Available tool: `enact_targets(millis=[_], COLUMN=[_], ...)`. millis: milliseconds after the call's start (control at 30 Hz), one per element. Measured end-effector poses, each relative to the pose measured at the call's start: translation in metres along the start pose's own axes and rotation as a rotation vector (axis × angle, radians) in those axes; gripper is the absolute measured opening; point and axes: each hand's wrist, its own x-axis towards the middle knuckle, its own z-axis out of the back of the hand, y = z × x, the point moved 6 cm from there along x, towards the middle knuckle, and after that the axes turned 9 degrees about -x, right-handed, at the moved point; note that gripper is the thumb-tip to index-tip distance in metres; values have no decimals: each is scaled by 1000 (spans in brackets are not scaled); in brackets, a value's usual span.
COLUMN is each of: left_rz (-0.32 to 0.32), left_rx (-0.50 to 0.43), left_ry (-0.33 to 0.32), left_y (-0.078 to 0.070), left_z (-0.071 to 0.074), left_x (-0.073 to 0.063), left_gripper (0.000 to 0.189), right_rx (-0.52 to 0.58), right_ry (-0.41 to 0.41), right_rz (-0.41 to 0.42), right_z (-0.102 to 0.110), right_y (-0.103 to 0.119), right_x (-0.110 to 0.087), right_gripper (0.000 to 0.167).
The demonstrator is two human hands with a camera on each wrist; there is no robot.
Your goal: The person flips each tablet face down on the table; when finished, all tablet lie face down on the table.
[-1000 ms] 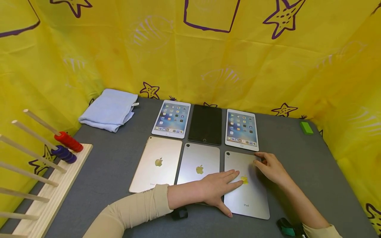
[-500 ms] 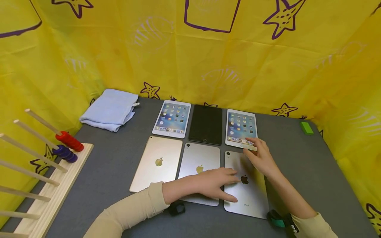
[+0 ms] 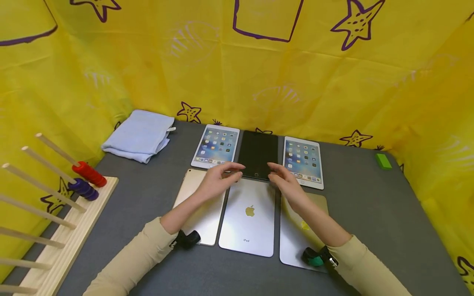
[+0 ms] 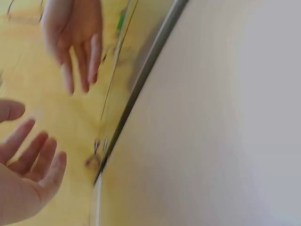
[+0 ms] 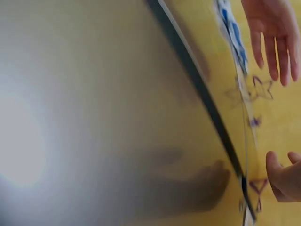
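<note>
My left hand [image 3: 218,179] and right hand [image 3: 286,185] face each other with bent, relaxed fingers and nothing in them. They hover on either side of the line between the black tablet [image 3: 258,152] and the silver tablet [image 3: 246,224] in the middle column. Face down in the near row lie a gold tablet [image 3: 203,218], partly under my left arm, and another silver tablet [image 3: 294,242], partly covered by my right arm. Behind them, face up, are a left white-framed tablet [image 3: 216,144] and a right white-framed tablet [image 3: 303,160]. A tablet back [image 4: 197,117] fills much of the left wrist view.
A folded blue cloth [image 3: 138,133] lies at the back left. The wooden peg rack [image 3: 79,230] with red rings [image 3: 90,174] and purple rings [image 3: 83,189] stands along the left. At the right is a green block [image 3: 383,161]. Yellow fabric [image 3: 222,74] hangs behind the table.
My right hand has left the right silver tablet's top edge and moved left. My left hand has risen off that tablet and gone back and left. The tablets stay in place.
</note>
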Motion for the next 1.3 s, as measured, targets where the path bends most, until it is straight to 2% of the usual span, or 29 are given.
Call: enact_targets(millis=[100,167,267,400,500,700,800,967,1033,1167,1300], left_rz=[90,153,265,397,451,478,496,507,519,559,588], left_rx=[-24,-7,5,-43,-127,-394,-472,-524,-519,-494,-498], left_ry=[-145,-213,-263,-269,-263,-218,-196,-167,-173,-197,-246], left_y=[9,15,25,38,46,55,57,57,58,61,63], left_z=[37,60,86,105,112,113,114,120,123,124,122], left_x=[3,5,6,5,3,3,3,4,5,9,14], left_gripper=[35,43,56,71,76,72,68,68,67,61,52], right_rx=[71,105,166,257,329,415,418,334,288,232,230], right_ry=[62,100,144,170,191,191,183,195,200,197,184], right_rz=[27,32,5,-77,-123,-184,-205,-184,-167,-153,-151], right_z=[-19,-30,-43,-57,-68,-85,-89,-93,-95,-97,-98], right_y=[7,12,19,25,28,32,33,32,31,29,28], right_x=[9,15,24,36,44,55,59,62,62,62,62], right_gripper=[51,52,53,54,56,58,60,63,64,63,62])
